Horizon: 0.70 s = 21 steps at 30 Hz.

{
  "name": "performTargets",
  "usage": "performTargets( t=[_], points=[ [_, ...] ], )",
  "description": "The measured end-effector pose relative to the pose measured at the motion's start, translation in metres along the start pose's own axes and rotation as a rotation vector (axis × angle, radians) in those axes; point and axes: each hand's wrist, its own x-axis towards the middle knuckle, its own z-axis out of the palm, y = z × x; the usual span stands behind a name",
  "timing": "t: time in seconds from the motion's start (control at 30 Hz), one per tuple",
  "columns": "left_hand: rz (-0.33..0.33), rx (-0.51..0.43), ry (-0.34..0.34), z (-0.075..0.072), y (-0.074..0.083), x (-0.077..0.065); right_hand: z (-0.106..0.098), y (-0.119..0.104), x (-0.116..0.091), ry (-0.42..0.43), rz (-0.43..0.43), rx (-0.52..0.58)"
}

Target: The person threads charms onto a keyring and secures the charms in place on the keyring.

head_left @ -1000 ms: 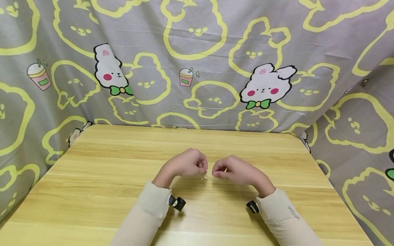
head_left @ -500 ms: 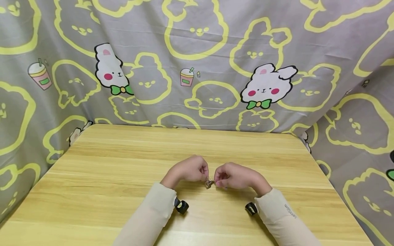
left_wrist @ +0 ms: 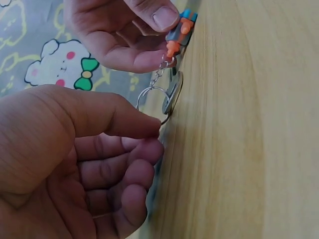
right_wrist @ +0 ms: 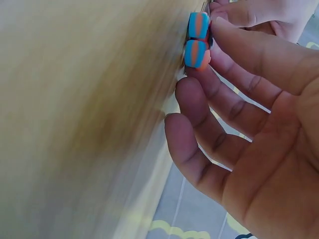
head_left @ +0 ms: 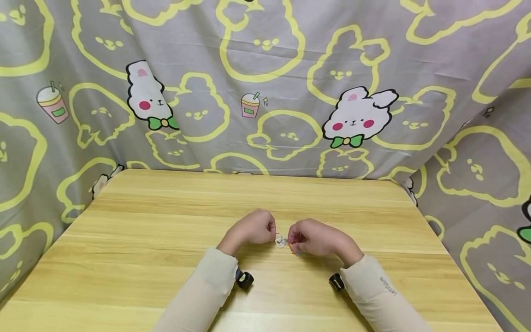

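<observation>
Over the middle of the table, my left hand pinches the rim of a metal key ring between thumb and forefinger. Flat silvery keys hang from the ring, overlapping, so their shapes are partly hidden. A short chain links the ring to a small orange and blue toy-figure charm. That charm is pinched by the thumb and fingers of my right hand; in the right wrist view, its two blue-and-orange feet stick out past the fingertips. The keychain is close to the tabletop; whether it touches is unclear.
The wooden table stretches out on all sides of the hands. Behind it and along both sides hangs a grey curtain with yellow cartoon outlines. Black wrist cameras stick out below the sleeves.
My right hand has come down and closer to the left, and its fingers now pinch the charm. The ring and keys have turned between the hands, and the chain stretches out between them.
</observation>
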Motion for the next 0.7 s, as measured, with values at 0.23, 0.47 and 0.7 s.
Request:
performTargets(
  t=[0.23, 0.47, 0.7],
  points=[
    [-0.038, -0.008, -0.001, 0.0013, -0.0001, -0.0002, 0.0000, 0.0006, -0.0012, 0.004, 0.005, -0.020],
    [-0.038, -0.010, 0.003, 0.0006, -0.0004, -0.0008, -0.0030, 0.0009, -0.0040, 0.010, 0.006, -0.048],
    [-0.048, -0.008, -0.005, 0.0002, -0.0031, -0.0040, -0.0042, 0.0011, -0.0059, 0.007, 0.010, -0.064]
  ],
)
